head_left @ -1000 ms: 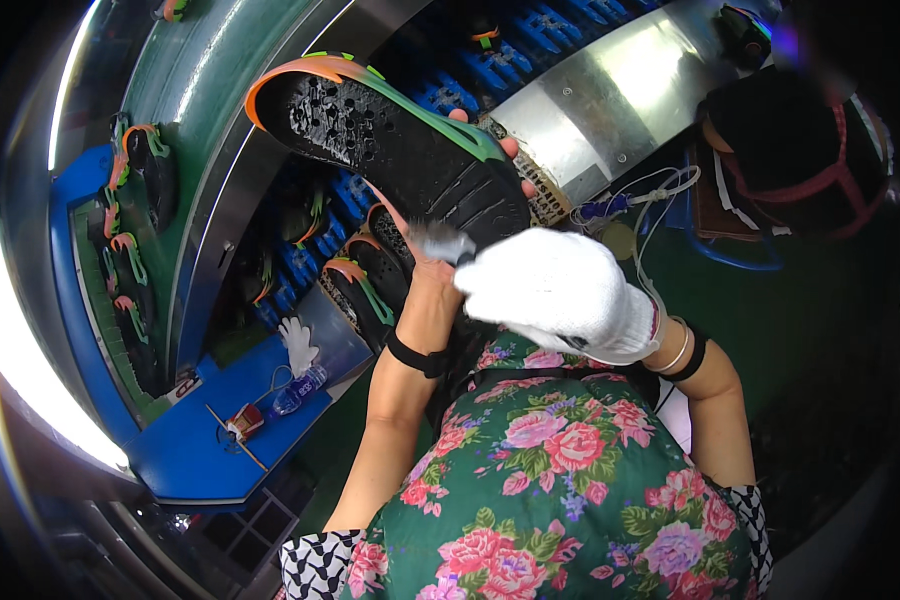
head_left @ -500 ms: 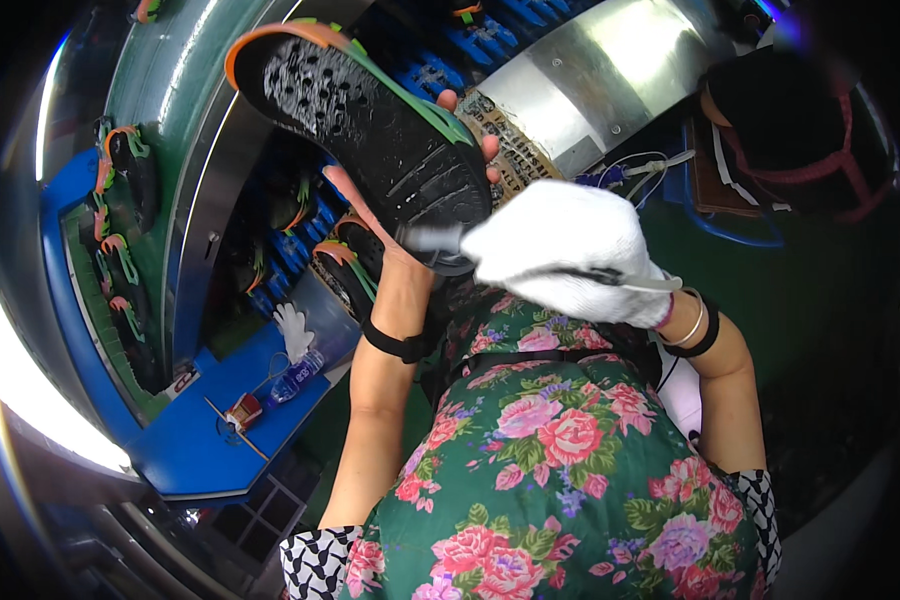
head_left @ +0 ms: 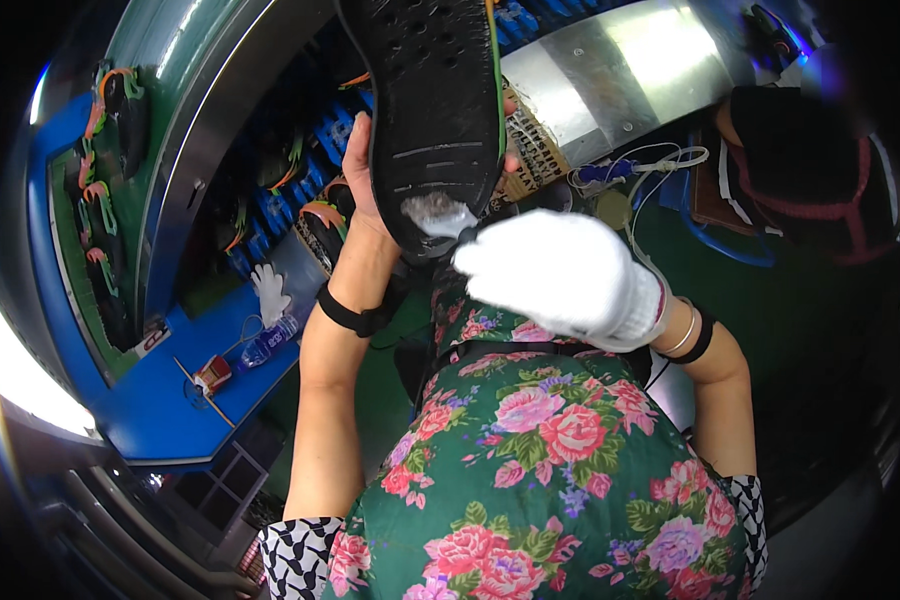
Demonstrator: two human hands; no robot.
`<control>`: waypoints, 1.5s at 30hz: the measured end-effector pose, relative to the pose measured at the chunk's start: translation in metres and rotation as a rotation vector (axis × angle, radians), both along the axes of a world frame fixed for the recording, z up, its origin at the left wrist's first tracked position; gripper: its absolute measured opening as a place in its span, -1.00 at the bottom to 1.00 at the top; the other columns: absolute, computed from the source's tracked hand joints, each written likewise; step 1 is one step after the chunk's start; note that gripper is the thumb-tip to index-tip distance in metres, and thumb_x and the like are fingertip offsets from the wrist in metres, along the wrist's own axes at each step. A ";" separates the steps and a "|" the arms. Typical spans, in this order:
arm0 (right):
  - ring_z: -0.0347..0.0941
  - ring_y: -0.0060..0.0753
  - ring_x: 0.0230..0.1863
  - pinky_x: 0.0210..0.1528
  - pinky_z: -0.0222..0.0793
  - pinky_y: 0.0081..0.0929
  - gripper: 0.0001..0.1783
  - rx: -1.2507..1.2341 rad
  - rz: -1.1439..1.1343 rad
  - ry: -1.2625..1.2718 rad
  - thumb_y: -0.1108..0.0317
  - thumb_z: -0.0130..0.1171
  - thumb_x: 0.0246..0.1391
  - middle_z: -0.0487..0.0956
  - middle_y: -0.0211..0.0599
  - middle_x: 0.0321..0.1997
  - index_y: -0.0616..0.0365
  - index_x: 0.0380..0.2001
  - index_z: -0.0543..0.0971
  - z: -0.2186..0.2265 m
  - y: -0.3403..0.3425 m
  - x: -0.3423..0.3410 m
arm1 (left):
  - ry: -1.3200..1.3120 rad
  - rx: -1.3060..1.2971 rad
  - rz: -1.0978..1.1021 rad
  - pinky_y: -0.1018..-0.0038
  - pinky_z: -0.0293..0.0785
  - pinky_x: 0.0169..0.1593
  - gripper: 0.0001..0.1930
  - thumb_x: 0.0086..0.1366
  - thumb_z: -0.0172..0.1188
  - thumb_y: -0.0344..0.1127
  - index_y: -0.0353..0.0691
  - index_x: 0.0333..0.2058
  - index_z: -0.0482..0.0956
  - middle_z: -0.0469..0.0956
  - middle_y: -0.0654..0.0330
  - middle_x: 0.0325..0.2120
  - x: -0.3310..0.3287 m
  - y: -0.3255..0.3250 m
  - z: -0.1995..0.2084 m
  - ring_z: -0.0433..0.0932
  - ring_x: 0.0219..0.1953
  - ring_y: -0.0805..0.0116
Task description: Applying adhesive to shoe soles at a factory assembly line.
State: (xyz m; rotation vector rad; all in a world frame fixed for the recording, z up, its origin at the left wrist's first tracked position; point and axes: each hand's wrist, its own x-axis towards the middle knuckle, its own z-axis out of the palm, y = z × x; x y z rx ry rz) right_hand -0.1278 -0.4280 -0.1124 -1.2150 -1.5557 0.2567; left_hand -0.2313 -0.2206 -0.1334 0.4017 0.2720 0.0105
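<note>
A black shoe sole (head_left: 438, 130) with a pattern of small holes and a green edge stands tilted before me, its far end cut off by the top of the picture. My bare left hand (head_left: 362, 175) grips it from behind; the thumb shows at its left edge and fingertips at its right. My right hand (head_left: 560, 270), in a white knitted glove, is closed round a brush, whose handle is mostly hidden. The pale, wet-looking bristles of the brush (head_left: 440, 215) touch the near end of the sole.
Several orange-and-green-edged soles (head_left: 100, 210) lie at the left. A blue table (head_left: 155, 410) carries a white glove (head_left: 270, 293), a plastic bottle (head_left: 268, 343) and a small red container (head_left: 212, 375). A metal machine cover (head_left: 610, 80) rises beyond, with cables (head_left: 660, 160) beside it. A dark bag-like item (head_left: 810, 180) sits right.
The sole has turned more upright and shifted right, and its orange rim has left the picture. The brush remains at its near end, with the gloved hand slightly lower.
</note>
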 end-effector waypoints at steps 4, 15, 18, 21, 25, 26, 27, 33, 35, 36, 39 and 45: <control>0.66 -0.25 -0.08 -0.11 0.61 -0.34 -0.70 -0.010 0.175 0.088 0.40 0.31 0.07 0.72 -0.32 -0.01 0.06 -0.08 0.71 0.006 -0.001 0.000 | 0.079 0.042 0.013 0.06 0.60 -0.06 0.17 0.09 0.21 0.50 -0.32 0.42 0.14 0.22 -0.29 0.31 -0.010 -0.001 -0.003 0.52 0.00 -0.24; 0.65 -0.13 -0.13 -0.17 0.62 -0.28 -0.72 -0.041 0.239 -0.030 0.39 0.34 0.05 0.70 -0.20 -0.03 0.11 -0.12 0.69 0.001 -0.001 0.002 | 0.054 -0.178 -0.071 -0.07 0.39 0.33 -0.31 0.35 0.12 0.09 -0.29 0.29 0.43 0.46 -0.16 0.24 -0.033 0.034 -0.027 0.52 0.21 -0.16; 0.65 -0.19 -0.10 -0.16 0.62 -0.31 -0.76 0.059 0.269 0.158 0.35 0.33 0.11 0.71 -0.30 -0.01 0.00 -0.12 0.71 -0.003 0.004 0.010 | 0.048 -0.191 -0.076 0.12 0.52 0.24 -0.46 0.34 0.15 -0.08 -0.34 0.16 0.55 0.62 -0.09 0.07 -0.027 0.027 -0.011 0.64 0.06 0.00; 0.65 -0.22 -0.10 -0.14 0.62 -0.34 -0.75 0.006 0.144 -0.084 0.39 0.35 0.07 0.71 -0.29 -0.01 0.01 -0.13 0.71 -0.006 0.004 0.008 | 0.113 -0.142 -0.081 0.25 0.58 0.18 -0.50 0.32 0.19 -0.18 -0.38 0.13 0.55 0.65 -0.08 0.01 -0.025 0.027 -0.005 0.68 -0.01 0.10; 0.66 -0.19 -0.12 -0.12 0.62 -0.31 -0.73 -0.003 0.310 0.166 0.44 0.36 0.01 0.72 -0.27 -0.04 0.03 -0.16 0.72 -0.002 0.008 0.009 | 0.093 -0.145 -0.044 0.23 0.58 0.18 -0.50 0.33 0.17 -0.17 -0.37 0.14 0.55 0.66 -0.07 -0.01 -0.024 0.025 -0.009 0.69 -0.03 0.11; 0.66 -0.18 -0.13 -0.12 0.61 -0.30 -0.73 0.009 0.217 0.171 0.46 0.36 -0.01 0.73 -0.28 -0.06 0.02 -0.17 0.73 0.000 0.010 0.011 | 0.093 -0.141 -0.043 0.23 0.58 0.18 -0.50 0.33 0.17 -0.17 -0.37 0.14 0.55 0.66 -0.07 -0.01 -0.026 0.027 -0.013 0.69 -0.03 0.11; 0.66 -0.18 -0.13 -0.12 0.61 -0.30 -0.73 0.020 0.122 0.175 0.48 0.36 -0.03 0.73 -0.28 -0.08 0.00 -0.19 0.74 0.001 0.013 0.013 | 0.111 -0.112 -0.016 0.20 0.57 0.20 -0.48 0.36 0.14 -0.13 -0.36 0.18 0.52 0.63 -0.09 0.03 -0.024 0.029 -0.017 0.68 0.00 0.08; 0.71 -0.30 -0.19 -0.11 0.61 -0.40 -0.91 -0.193 0.177 0.770 0.58 0.45 -0.07 0.75 -0.16 -0.22 0.22 -0.43 0.74 -0.005 0.009 0.023 | 0.093 -0.173 -0.051 -0.05 0.48 0.27 -0.29 0.47 -0.05 0.16 -0.33 0.33 0.34 0.44 -0.20 0.24 -0.011 0.007 -0.019 0.56 0.17 -0.05; 0.70 -0.41 -0.19 -0.07 0.59 -0.44 -0.91 -0.188 -0.069 0.511 0.55 0.41 -0.01 0.76 -0.26 -0.24 0.16 -0.38 0.76 -0.002 0.015 0.039 | 0.300 -0.250 0.221 -0.06 0.50 0.24 -0.25 0.46 -0.06 0.22 -0.33 0.34 0.33 0.47 -0.18 0.22 -0.009 -0.009 -0.014 0.56 0.16 -0.12; 0.70 -0.41 -0.18 -0.08 0.59 -0.43 -0.90 -0.183 -0.099 0.486 0.55 0.41 0.00 0.76 -0.27 -0.22 0.17 -0.37 0.76 -0.004 0.020 0.047 | 0.320 -0.177 0.182 0.01 0.56 0.20 -0.22 0.44 -0.07 0.28 -0.32 0.33 0.35 0.49 -0.14 0.21 -0.011 -0.019 -0.010 0.59 0.11 -0.17; 0.69 -0.30 -0.19 -0.11 0.59 -0.42 -0.83 -0.050 -0.296 0.117 0.55 0.38 -0.02 0.75 -0.22 -0.20 0.15 -0.29 0.76 0.002 0.036 0.076 | 0.159 -0.285 0.023 -0.28 0.55 0.07 -0.15 0.42 -0.16 0.38 -0.21 0.39 0.25 0.43 -0.19 0.25 -0.025 -0.022 -0.036 0.49 0.15 -0.42; 0.64 -0.16 -0.10 -0.04 0.59 -0.29 -0.73 0.025 -0.372 -0.326 0.48 0.30 0.01 0.71 -0.18 -0.07 0.12 -0.15 0.70 -0.008 0.041 0.069 | 0.176 -0.388 0.051 -0.32 0.42 0.19 -0.17 0.41 -0.13 0.38 -0.17 0.39 0.27 0.44 -0.20 0.23 -0.032 -0.029 -0.030 0.48 0.13 -0.50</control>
